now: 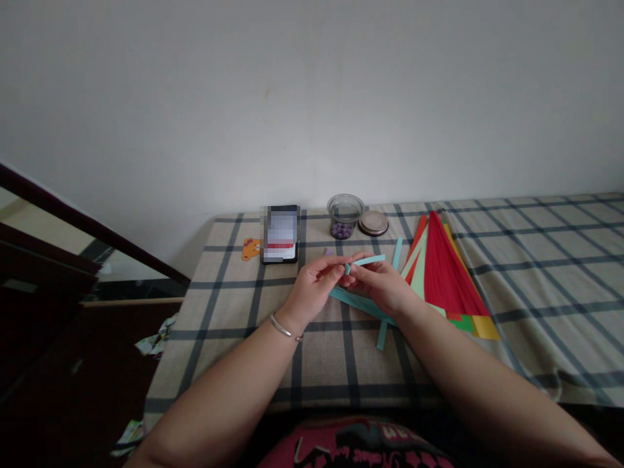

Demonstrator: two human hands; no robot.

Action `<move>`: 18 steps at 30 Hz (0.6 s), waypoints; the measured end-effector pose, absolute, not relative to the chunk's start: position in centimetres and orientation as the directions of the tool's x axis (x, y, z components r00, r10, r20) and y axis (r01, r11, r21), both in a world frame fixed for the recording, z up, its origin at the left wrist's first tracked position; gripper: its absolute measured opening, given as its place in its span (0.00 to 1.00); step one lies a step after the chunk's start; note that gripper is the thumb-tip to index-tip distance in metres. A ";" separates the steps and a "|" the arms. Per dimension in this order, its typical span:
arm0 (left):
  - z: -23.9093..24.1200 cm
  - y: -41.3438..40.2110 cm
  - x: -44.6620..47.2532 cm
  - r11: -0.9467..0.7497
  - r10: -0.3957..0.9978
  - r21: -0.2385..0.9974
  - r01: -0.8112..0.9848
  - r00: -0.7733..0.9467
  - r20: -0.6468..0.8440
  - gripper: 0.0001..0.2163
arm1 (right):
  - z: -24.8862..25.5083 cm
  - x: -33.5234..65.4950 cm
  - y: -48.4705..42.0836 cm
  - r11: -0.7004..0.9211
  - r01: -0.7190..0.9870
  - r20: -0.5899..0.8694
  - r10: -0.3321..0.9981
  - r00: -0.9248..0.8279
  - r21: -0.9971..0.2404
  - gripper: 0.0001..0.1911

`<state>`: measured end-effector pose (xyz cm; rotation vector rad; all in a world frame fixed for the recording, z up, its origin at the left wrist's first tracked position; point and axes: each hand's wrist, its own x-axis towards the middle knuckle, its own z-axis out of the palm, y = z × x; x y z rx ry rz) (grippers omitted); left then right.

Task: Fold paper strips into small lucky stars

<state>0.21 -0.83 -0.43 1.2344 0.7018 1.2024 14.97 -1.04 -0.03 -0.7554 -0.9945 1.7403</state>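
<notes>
A light-blue paper strip point(371, 259) is pinched between my two hands, its free end sticking out to the right and its other end folded small at the fingertips. My left hand point(319, 278) closes its thumb and finger on the folded end. From the other side, my right hand point(377, 281) grips the same strip. More light-blue paper strips point(358, 302) lie on the cloth under my hands, partly hidden by my right wrist. A small purple piece point(329, 252) shows just behind my left fingers.
A clear jar point(345, 211) holds small purple pieces, with its round lid point(374, 222) beside it. Fanned red strips point(451, 273) lie right over other colours. A blurred phone point(281, 234) and a bear cutout point(251, 249) are at left. A checked cloth point(234, 305) covers the table.
</notes>
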 end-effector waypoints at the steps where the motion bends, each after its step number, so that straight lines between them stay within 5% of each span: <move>1: -0.5 -0.9 0.2 -0.129 0.937 0.954 -0.272 0.283 0.207 0.11 | 0.0 14.9 -1.0 -0.193 -0.426 -0.037 0.937 -0.348 -0.884 0.10; 8: -0.5 -1.3 0.1 -0.236 0.920 0.964 -0.123 0.291 0.262 0.14 | 0.5 14.5 -1.1 -0.126 -0.352 -0.055 0.977 -0.204 -0.928 0.13; 18: 0.2 -1.3 -0.4 -0.499 0.866 0.826 0.263 0.195 0.461 0.10 | 0.5 14.6 -1.3 0.093 0.053 0.090 0.995 -0.048 -0.994 0.12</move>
